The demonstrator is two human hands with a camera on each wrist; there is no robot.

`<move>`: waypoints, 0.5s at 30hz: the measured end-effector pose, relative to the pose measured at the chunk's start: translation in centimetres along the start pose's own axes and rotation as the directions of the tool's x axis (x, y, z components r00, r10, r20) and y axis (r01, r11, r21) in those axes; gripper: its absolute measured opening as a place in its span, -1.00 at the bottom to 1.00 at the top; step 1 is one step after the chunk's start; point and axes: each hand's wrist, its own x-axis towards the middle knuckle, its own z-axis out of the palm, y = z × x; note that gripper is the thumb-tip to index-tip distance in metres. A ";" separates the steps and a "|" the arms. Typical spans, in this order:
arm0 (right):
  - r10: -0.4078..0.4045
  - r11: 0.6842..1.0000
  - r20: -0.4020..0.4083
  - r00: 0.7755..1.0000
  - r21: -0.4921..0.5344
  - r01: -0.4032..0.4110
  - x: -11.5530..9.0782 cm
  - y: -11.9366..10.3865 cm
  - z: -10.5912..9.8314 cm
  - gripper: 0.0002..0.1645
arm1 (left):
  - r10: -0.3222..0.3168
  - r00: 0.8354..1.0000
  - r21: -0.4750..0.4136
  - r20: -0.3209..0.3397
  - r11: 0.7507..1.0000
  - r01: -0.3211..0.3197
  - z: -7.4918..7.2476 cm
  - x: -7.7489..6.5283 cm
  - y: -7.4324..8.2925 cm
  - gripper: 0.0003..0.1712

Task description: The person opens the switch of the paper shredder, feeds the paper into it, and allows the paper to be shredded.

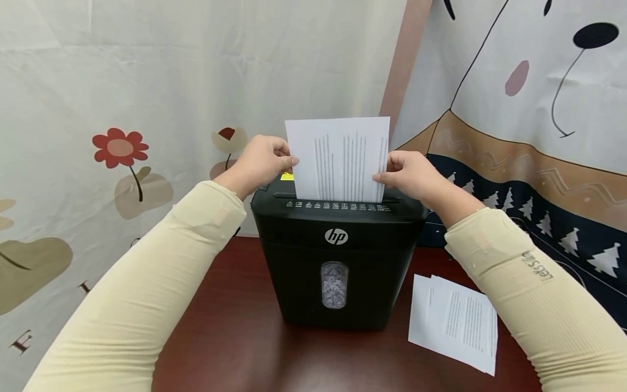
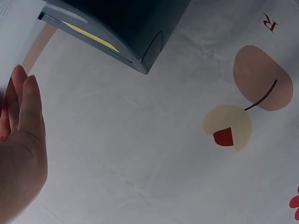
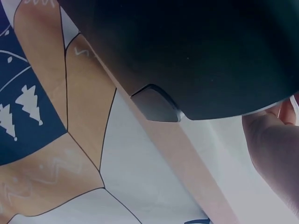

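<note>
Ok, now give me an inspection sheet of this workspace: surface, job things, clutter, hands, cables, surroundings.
Surface: slightly glossy, red-brown tabletop.
Job things: black boxy HP shredder, white shreds visible inside; white printed paper sheet held upright, lower edge at the narrow black feed slot; loose white printed pages right of the shredder.
Clutter: nothing seen.
Hands: bare left hand and bare right hand pinch the sheet's side edges.
Cables: none clearly identifiable.
Surroundings: pale, wrinkled, print-patterned backdrop.

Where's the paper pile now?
In the head view, the paper pile lies at lower right on the table, between the shredder and the right sleeve.
</note>
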 end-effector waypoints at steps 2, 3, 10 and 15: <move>0.005 1.000 -0.006 1.000 0.002 -0.005 0.0 0.1 0.0 -0.75 | 0.001 1.000 -0.003 -0.005 1.000 -0.001 0.0 0.0 0.0 -0.85; 0.006 1.000 -0.008 1.000 -0.001 -0.006 -0.1 0.2 -0.1 -0.75 | 0.001 1.000 -0.003 -0.006 1.000 -0.001 0.0 0.0 0.0 -0.84; 0.013 1.000 -0.013 1.000 0.006 -0.013 0.0 0.4 -0.1 -0.70 | -0.012 1.000 -0.004 0.003 1.000 0.012 0.0 -0.1 -0.2 -0.83; 0.013 1.000 -0.016 1.000 0.006 -0.013 -0.1 0.5 -0.1 -0.72 | -0.027 0.999 -0.010 0.026 1.000 0.027 0.0 -0.3 -0.3 -0.84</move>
